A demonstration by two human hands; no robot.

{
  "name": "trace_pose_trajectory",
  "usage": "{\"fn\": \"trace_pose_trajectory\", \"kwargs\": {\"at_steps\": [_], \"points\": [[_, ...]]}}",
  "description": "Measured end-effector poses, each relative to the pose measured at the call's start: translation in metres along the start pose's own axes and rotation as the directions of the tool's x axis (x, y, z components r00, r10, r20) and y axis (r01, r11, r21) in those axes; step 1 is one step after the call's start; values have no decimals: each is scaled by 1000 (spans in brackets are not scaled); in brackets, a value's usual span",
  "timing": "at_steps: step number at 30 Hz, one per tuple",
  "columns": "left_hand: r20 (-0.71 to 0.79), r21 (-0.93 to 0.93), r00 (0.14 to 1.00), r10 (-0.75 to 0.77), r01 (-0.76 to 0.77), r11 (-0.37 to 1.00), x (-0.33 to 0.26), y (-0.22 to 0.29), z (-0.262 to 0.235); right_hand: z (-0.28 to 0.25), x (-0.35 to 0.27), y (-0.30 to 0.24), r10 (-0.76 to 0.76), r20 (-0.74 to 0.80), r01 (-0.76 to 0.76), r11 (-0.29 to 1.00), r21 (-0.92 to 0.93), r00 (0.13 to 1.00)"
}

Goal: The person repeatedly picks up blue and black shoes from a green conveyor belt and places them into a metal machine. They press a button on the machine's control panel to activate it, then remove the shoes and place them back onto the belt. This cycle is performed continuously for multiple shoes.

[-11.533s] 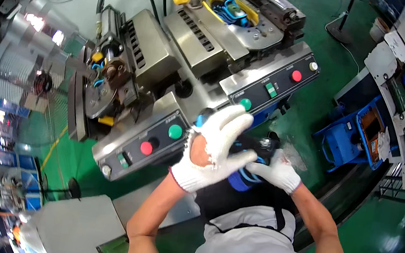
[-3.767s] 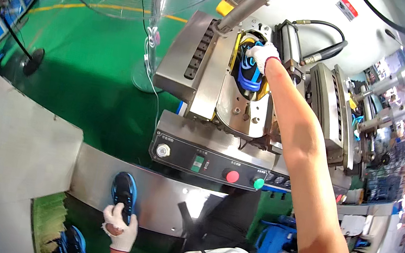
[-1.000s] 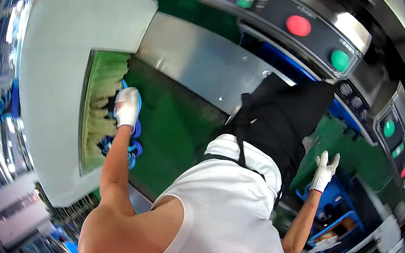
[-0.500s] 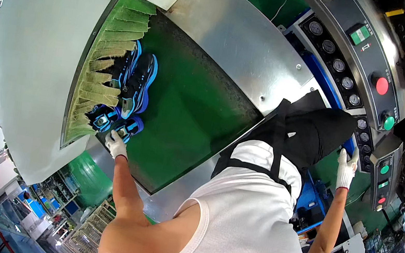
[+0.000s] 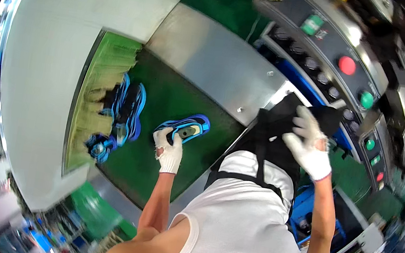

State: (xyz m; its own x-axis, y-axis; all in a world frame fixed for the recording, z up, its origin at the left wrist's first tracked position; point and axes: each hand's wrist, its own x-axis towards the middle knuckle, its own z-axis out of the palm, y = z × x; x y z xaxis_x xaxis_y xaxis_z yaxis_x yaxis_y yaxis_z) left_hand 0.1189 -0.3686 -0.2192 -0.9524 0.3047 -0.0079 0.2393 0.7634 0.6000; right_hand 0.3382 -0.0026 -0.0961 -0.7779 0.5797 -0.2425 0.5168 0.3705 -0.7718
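Gripping a blue shoe (image 5: 185, 127) over the green belt (image 5: 154, 171), left hand (image 5: 169, 147); right hand (image 5: 309, 147) open beside the button panel (image 5: 348, 64).

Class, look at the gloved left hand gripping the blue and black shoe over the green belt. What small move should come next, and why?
Probably lift the blue and black shoe clear of the green belt and carry it toward the body. The white-gloved left hand already grips its heel end, while the white-gloved right hand hangs free and open in front of the grey control panel, ready to receive it.
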Motion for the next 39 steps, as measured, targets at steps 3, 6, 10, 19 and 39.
{"fn": "trace_pose_trajectory", "kwargs": {"at_steps": [3, 6, 10, 19, 39], "points": [[147, -98, 974, 175, -162, 982, 34, 71, 9, 35, 13, -19, -368, 80, 377, 914, -152, 926], [235, -319, 831, 505, -425, 847, 43, 183, 21, 50, 14, -51, -400, -15, 355, 829, -431, 916], [281, -560, 457, 844, -636, 531, 22, 317, 43, -8, -10, -22, -271, -333, 146, 923, -356, 903], [13, -708, -391, 920, -653, -267, -55, 575, 95, -64, -200, 79, 642, -414, 39, 513, 857, 646], [180, -504, 174, 968, -829, 243, -150, 882, 475, 1, -273, 191, 920, -250, 580, 31, 814, 301]]}}
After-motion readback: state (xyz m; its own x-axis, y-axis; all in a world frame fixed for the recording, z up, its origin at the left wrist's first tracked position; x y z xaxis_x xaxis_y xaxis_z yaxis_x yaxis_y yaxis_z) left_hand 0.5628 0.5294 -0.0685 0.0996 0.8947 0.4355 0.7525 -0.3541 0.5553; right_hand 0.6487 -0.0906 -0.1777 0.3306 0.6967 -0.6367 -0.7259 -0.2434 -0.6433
